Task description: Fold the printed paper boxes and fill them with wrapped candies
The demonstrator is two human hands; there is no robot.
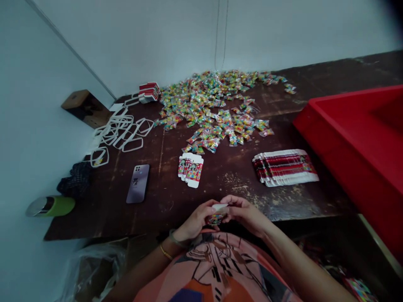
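Close to my body, at the table's front edge, both hands grip one small printed carton (pixel 215 218) with a white flap at its top. My left hand (pixel 201 216) has its fingers closed on the left side. Around the right side and the flap close the fingers of my right hand (pixel 241 212). Just beyond them lie a few flat printed cartons (pixel 192 170) with white tabs. A long row of flattened red and white cartons (pixel 285 167) rests to the right. Many small clear packets of coloured sweets (pixel 217 113) are heaped farther back.
A big red tray (pixel 346 138) stands at the right. To the left are a phone (pixel 137 183), white rubber-band-like loops (pixel 122 130), a green bottle (pixel 59 206), dark cloth (pixel 75 180) and a brown box (pixel 88 107). Bundled cartons (pixel 149 92) sit at the back by the wall.
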